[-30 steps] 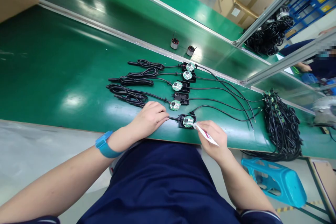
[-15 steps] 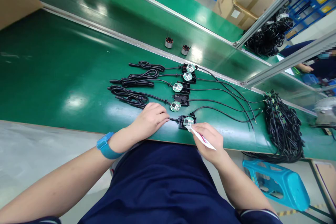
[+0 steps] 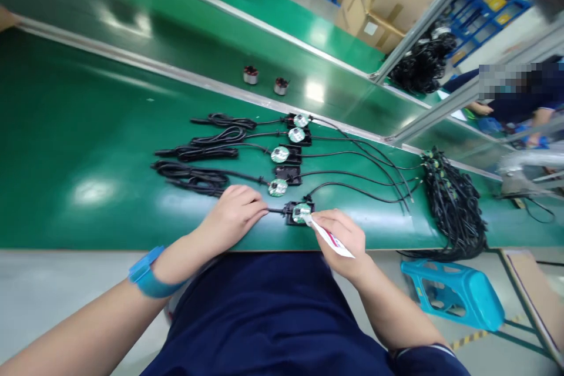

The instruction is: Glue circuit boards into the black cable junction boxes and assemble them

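My left hand [image 3: 234, 216] is closed on a black cable [image 3: 276, 210] near the bench's front edge. That cable runs into a small black housing [image 3: 289, 218], where a round green circuit board [image 3: 301, 212] sits. In my right hand [image 3: 342, 239] is a white squeeze tube [image 3: 333, 241] with red print, pinched between thumb and fingers. Its nozzle points at the board's right side; whether it touches I cannot tell. Behind lie several more round boards [image 3: 278, 187] with black housings [image 3: 288, 174] and coiled black cables [image 3: 194, 174].
Two copper-wound motor cores [image 3: 251, 74] stand beyond the metal rail. A thick bundle of black cables [image 3: 456, 211] hangs over the bench edge at right. Below it is a blue plastic stool [image 3: 458, 294]. Another person's arm [image 3: 482, 108] shows beyond the metal frame at far right.
The tube in my right hand has shifted slightly left across the board's edge. My left hand stays on the cable. The camera view has turned, sliding the bench leftward in the picture.
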`<state>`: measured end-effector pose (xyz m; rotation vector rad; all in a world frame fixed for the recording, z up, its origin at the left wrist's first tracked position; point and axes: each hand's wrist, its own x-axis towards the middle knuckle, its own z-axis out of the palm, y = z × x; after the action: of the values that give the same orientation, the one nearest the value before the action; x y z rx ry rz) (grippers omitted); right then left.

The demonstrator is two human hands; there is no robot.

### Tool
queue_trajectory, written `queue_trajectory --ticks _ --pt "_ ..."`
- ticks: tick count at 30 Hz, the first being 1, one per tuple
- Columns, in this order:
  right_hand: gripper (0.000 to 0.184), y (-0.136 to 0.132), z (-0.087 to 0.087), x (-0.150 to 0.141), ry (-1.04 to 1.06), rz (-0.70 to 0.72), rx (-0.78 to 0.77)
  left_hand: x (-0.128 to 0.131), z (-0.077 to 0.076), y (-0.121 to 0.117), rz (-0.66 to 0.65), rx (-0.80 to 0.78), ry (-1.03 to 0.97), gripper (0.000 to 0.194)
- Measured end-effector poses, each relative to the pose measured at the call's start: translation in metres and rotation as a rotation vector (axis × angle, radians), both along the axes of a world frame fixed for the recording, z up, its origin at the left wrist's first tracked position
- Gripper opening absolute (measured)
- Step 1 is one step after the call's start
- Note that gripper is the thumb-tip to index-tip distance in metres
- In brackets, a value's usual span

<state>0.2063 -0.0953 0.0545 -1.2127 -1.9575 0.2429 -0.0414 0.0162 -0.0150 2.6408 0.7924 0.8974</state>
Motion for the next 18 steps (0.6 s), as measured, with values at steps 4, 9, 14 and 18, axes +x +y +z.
queue_trajectory --ticks 4,9,14,18 --pt "0.024 0.005 0.013 0.034 0.189 -0.301 0.081 0.0 -0.002 0.003 -0.004 0.025 -0.058 0.016" --pt "0.012 0.051 0.021 0.151 0.402 -0.472 0.086 -0.002 -0.008 0.009 -0.021 0.038 -0.06 0.021" --pt "0.046 0.118 0.013 0.264 0.496 -0.581 -0.018 -0.007 -0.015 0.01 0.002 -0.003 0.006 0.027" --pt "0.043 0.157 -0.009 0.309 -0.062 -0.582 0.079 -0.012 -0.024 0.008 0.048 -0.04 0.008 0.03"
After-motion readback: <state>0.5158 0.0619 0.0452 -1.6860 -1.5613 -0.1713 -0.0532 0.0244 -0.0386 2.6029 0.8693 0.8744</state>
